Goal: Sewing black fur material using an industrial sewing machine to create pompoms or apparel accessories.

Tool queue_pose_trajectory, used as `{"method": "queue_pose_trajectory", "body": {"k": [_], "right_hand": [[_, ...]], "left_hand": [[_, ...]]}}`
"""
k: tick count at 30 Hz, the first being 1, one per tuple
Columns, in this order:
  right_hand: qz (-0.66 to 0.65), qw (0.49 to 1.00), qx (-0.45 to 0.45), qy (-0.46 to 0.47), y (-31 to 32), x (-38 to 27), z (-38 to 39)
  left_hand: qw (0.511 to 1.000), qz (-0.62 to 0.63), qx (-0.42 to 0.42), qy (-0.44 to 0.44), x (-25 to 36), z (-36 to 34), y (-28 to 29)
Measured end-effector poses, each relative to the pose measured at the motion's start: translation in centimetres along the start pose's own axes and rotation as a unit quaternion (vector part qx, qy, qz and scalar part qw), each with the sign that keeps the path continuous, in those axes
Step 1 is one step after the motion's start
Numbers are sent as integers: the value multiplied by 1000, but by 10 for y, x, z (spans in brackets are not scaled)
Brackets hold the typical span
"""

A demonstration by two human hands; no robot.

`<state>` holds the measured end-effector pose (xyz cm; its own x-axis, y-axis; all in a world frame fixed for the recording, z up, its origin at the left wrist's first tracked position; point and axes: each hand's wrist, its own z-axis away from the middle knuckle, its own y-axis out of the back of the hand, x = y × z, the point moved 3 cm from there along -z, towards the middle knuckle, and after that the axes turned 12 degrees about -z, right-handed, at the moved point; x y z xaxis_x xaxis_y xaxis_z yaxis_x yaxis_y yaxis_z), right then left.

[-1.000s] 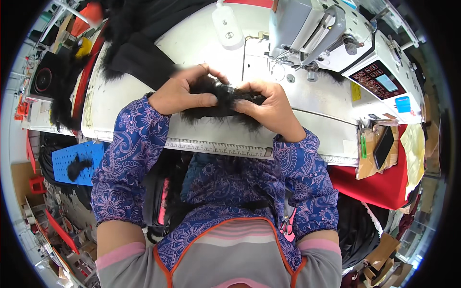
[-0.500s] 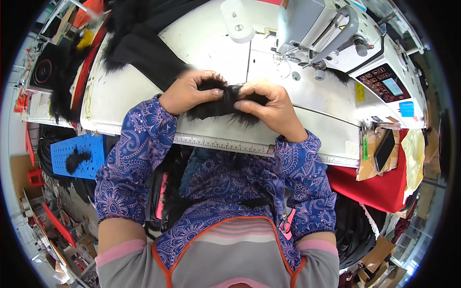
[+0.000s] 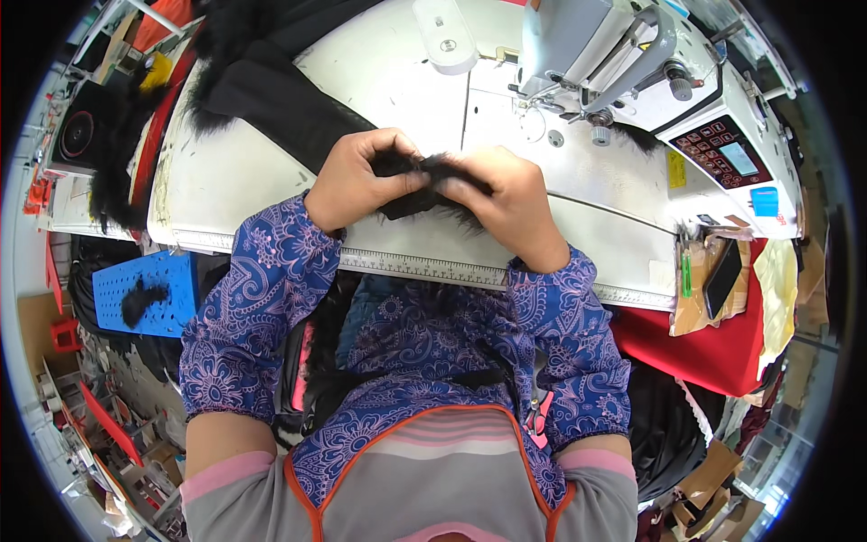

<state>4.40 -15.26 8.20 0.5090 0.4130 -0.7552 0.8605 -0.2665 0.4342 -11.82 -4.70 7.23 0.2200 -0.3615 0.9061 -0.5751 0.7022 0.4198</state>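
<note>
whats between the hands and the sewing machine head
In the head view, only bare white table top lies between the hands holding the black fur piece and the sewing machine.

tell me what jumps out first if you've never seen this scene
Dead centre, the left hand and right hand pinch a small piece of black fur between them, over a white sewing table with a ruler strip along its near edge. Beyond the hands, to the right, stands a grey sewing machine, and a blue perforated tray sits lower left.
</note>
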Motion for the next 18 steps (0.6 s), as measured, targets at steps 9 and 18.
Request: {"method": "queue_pose_trajectory", "body": {"k": [9, 18], "right_hand": [[256, 943, 20, 213, 6, -9, 5], [116, 993, -21, 30, 10, 34, 19]], "left_hand": [[713, -639, 17, -288, 58, -5, -5], [813, -515, 121, -243, 7, -27, -40]]}}
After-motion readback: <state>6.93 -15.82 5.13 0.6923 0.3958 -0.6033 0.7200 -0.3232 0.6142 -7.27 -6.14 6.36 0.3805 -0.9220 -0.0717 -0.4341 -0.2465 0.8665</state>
